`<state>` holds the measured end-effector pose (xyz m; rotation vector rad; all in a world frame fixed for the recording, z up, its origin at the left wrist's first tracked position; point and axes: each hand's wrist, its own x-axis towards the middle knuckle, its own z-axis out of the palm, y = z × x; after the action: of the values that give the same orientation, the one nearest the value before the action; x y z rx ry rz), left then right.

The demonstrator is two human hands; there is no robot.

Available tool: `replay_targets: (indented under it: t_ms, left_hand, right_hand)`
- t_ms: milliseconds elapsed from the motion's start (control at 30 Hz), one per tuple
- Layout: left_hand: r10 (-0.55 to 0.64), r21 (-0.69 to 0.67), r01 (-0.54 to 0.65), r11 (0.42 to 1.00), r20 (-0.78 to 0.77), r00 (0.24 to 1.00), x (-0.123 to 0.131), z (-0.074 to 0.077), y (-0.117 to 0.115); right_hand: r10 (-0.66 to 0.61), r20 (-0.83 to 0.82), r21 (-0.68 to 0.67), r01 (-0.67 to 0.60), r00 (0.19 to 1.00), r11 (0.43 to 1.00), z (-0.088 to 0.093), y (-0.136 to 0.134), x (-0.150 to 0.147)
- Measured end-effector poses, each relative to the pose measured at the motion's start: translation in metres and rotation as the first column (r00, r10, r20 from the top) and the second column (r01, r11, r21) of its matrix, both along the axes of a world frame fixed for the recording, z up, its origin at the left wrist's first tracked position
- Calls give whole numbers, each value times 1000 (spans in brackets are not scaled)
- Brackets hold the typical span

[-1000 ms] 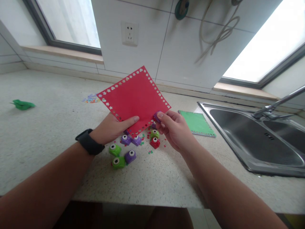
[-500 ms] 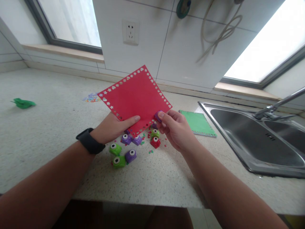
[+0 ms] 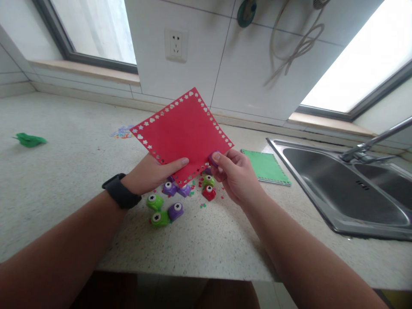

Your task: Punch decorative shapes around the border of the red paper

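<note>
Nearby, green paper [image 3: 265, 166] lies by sink [image 3: 328, 182]; red paper [image 3: 180, 137] partly hides punches [image 3: 184, 191].

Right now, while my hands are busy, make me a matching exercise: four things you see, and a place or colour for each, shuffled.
1. red sheet
2. wristband
3. green sheet
4. red punch

A. beside the sink
B. next to a green punch
C. held in the left hand
D. black

Pairs: 1-C, 2-D, 3-A, 4-B

Steel sink [image 3: 317, 184], metal faucet [image 3: 358, 150], white wall socket [image 3: 176, 45], cord [image 3: 303, 44] — pale, looped
</note>
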<state>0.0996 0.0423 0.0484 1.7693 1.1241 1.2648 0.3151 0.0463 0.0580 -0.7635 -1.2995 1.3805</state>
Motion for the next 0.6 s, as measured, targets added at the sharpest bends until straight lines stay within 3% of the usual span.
replay_targets:
  t_ms: [167, 300, 500, 600]
  left_hand:
    - [-1, -7, 2, 1000, 27, 1000, -3, -2, 1]
    - [-22, -13, 23, 1000, 83, 996, -5, -3, 2]
    - [-9, -48, 14, 999, 105, 994, -7, -1, 2]
    - [-13, -47, 18, 999, 115, 993, -11, 2, 3]
  right_hand:
    - [34, -89, -83, -42, 995, 996, 2, 2, 0]
    - [-3, -159, -67, -8, 987, 998, 5, 5, 3]
    - [-166, -121, -57, 160, 979, 985, -1, 18, 15]
    - [-321, 50, 61, 318, 946, 946, -6, 26, 25]
